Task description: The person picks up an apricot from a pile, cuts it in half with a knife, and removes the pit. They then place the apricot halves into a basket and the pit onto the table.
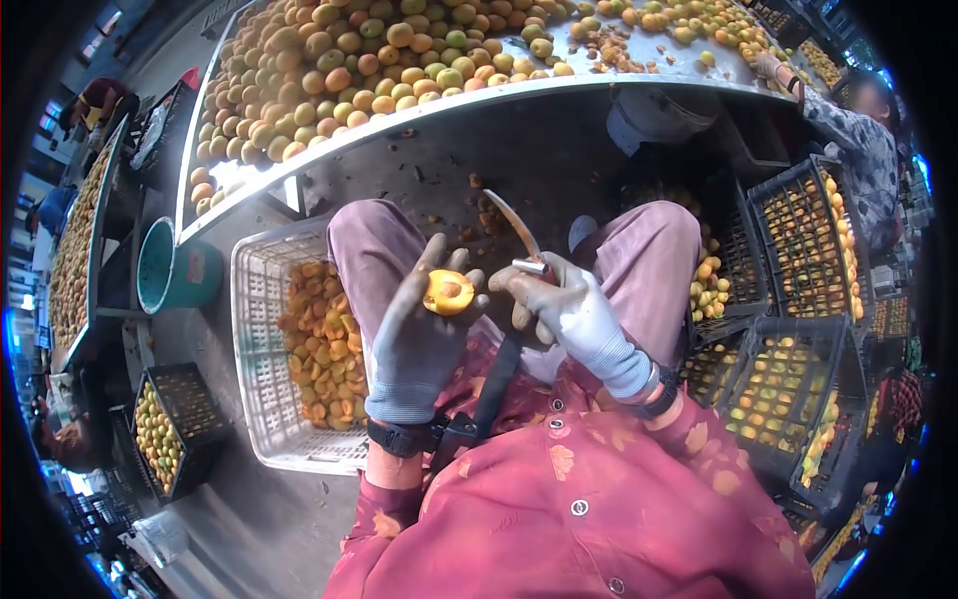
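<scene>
My left hand (424,319), in a grey-white glove, holds an orange apricot half (449,293) with its cut face up and a brown pit or hollow in the middle. My right hand (564,304), gloved too, is closed around the handle of a knife (514,222), whose curved blade points up and away to the left. The blade does not touch the fruit. Beside my left leg stands a white plastic basket (261,369) partly filled with cut orange fruit (327,354).
Ahead is a metal-edged table (399,113) heaped with whole apricots (299,70). Black crates (748,344) of fruit stand at the right, a teal bucket (200,270) and another crate (195,399) at the left. A co-worker's arm (823,105) reaches the table at the upper right.
</scene>
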`<state>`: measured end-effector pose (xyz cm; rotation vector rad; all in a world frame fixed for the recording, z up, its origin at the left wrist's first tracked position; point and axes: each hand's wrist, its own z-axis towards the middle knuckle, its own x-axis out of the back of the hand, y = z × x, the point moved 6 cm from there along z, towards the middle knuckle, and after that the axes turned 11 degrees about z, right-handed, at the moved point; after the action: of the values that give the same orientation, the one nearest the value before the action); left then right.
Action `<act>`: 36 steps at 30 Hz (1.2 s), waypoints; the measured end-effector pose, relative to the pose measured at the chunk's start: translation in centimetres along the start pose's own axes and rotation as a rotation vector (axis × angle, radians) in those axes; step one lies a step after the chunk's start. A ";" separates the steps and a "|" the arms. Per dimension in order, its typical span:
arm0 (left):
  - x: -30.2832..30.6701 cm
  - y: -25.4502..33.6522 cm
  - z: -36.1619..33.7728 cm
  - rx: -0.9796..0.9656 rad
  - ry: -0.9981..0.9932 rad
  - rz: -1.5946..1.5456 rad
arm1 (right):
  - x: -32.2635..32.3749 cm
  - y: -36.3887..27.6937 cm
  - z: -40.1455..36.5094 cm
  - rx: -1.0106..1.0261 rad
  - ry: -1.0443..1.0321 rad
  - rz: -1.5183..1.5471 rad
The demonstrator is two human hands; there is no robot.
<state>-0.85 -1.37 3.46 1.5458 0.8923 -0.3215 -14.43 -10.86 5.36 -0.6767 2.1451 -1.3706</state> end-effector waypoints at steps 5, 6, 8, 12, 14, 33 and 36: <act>-1.2 0.0 -0.4 -0.064 -0.016 0.288 | 1.1 -0.8 0.2 0.132 0.110 0.253; -1.5 -0.3 -0.4 -0.022 0.037 0.309 | 1.4 -1.3 0.1 0.211 0.111 0.168; -0.7 -1.9 -0.3 0.055 0.013 0.333 | 1.9 -2.0 -0.4 0.144 0.078 0.151; -0.5 -2.8 -0.6 0.101 0.022 0.480 | 1.5 -2.1 -0.6 0.245 0.019 -0.216; -0.2 -2.7 -0.3 -0.012 0.051 0.524 | 1.0 -1.6 -0.9 0.155 -0.022 -0.318; 0.2 -2.2 -0.6 0.051 0.196 0.687 | 2.0 0.4 -2.2 0.570 0.070 -0.942; -0.8 -1.5 -1.2 0.069 0.175 0.528 | 5.5 0.2 -0.6 0.350 0.290 -0.560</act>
<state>-2.76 -0.64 3.21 1.8266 0.5770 0.1674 -18.98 -13.93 4.65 -1.0315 1.9110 -2.1930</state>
